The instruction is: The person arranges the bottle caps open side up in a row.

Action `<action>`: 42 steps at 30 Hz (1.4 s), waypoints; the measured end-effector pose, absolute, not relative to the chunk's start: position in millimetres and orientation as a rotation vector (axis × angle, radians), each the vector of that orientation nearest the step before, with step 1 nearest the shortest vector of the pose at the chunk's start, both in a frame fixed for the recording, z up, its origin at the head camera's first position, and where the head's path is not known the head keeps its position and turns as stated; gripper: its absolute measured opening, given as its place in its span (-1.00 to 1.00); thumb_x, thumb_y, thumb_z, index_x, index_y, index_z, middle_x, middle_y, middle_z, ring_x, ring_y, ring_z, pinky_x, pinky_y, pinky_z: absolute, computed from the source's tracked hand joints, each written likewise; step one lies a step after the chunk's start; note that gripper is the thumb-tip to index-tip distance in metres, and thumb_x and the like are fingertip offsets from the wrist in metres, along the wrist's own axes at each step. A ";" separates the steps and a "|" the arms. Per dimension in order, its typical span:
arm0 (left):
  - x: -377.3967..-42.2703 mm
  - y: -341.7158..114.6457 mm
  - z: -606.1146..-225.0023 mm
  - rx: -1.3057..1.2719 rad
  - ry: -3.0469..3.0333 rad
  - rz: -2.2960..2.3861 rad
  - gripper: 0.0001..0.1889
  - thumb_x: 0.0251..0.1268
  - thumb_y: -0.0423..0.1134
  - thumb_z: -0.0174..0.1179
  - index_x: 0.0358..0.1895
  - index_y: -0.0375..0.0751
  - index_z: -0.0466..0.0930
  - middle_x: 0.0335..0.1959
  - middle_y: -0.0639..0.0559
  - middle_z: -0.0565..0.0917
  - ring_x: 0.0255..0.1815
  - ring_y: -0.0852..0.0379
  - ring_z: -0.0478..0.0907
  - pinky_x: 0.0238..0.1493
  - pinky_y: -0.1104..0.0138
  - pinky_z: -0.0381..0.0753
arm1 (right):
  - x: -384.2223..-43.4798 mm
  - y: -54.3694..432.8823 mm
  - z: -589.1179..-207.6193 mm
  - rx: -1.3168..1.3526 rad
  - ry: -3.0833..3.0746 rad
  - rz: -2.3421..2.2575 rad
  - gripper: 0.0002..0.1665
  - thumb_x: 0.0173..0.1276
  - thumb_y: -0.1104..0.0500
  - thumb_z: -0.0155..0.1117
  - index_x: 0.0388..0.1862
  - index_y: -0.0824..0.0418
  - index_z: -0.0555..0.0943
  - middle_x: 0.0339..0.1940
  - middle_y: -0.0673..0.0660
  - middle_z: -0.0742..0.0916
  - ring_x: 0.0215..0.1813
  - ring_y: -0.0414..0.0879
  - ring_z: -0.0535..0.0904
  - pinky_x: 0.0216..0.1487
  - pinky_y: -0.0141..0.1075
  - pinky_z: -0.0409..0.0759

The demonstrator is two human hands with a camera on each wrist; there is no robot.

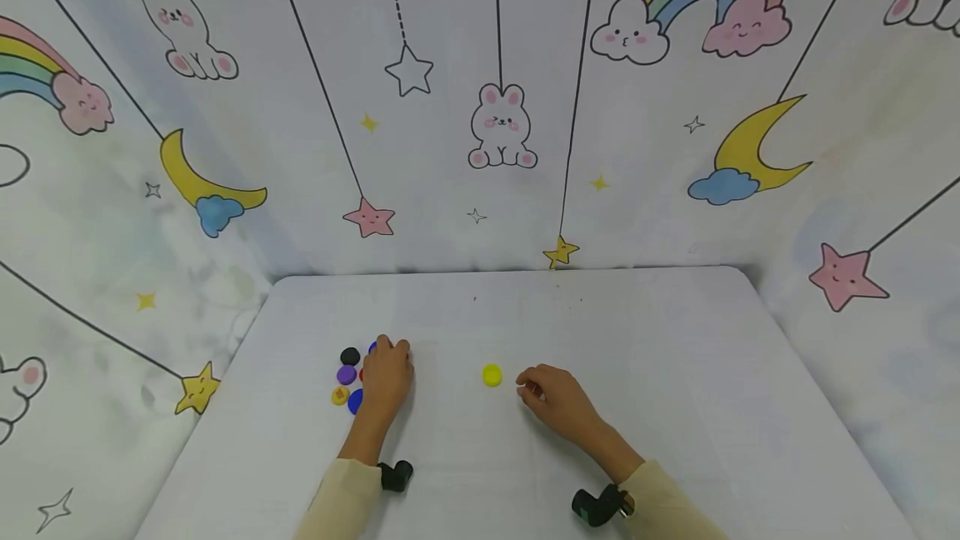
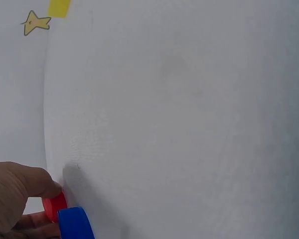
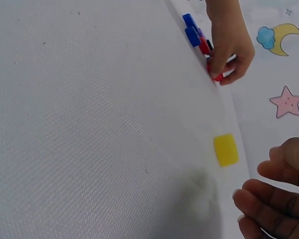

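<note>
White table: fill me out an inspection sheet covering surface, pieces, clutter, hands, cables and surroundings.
Surface: white table, far corners rounded.
Pieces: yellow piece sits apart; black piece, purple piece, orange-yellow piece and blue pieces are grouped on the left, partly hidden, so no sure count.
Clutter: small dark specks toward the far edge.
Left hand: pinches a red piece.
Right hand: fingers loosely bent, beside the yellow piece, not touching it.
Cables: nothing seen.
Surroundings: cartoon-printed backdrop behind and at both sides; black devices at both wrists.
</note>
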State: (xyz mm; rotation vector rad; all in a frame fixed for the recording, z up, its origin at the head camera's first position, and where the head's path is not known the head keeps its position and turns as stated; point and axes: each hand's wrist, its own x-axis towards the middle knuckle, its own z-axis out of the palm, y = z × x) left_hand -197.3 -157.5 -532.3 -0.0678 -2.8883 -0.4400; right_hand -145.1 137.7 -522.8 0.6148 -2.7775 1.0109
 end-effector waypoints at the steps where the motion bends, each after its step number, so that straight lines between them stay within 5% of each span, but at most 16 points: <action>1: -196.6 -157.6 -531.9 -0.067 -2.895 -0.454 -0.82 0.22 -0.40 0.26 -0.11 -0.32 0.63 -0.23 -0.28 0.50 -0.31 -0.15 0.49 -0.21 0.00 0.55 | -145.0 137.8 -522.6 0.618 -2.778 1.014 -0.86 0.26 0.25 0.39 -0.19 0.19 0.69 -0.41 -0.11 0.65 -0.35 -0.31 0.50 -0.29 -0.43 0.56; 15: -193.5 -146.7 -517.2 -0.031 -2.942 -0.638 -0.68 0.29 -0.29 0.27 0.10 -0.22 0.57 -0.11 -0.21 0.56 -0.25 -0.04 0.56 -0.11 0.11 0.68 | -144.0 139.3 -521.1 0.604 -2.810 1.017 -0.86 0.28 0.24 0.37 -0.18 0.20 0.69 -0.41 -0.11 0.64 -0.35 -0.30 0.50 -0.29 -0.42 0.55; 42: -177.3 -109.6 -478.2 -0.271 -2.830 -0.812 -0.68 0.26 -0.30 0.30 0.09 -0.13 0.60 -0.11 -0.14 0.56 -0.14 0.00 0.61 -0.05 0.19 0.70 | -143.7 135.7 -522.4 0.619 -2.788 1.044 -0.88 0.28 0.24 0.38 -0.20 0.16 0.69 -0.41 -0.13 0.64 -0.34 -0.31 0.50 -0.29 -0.43 0.55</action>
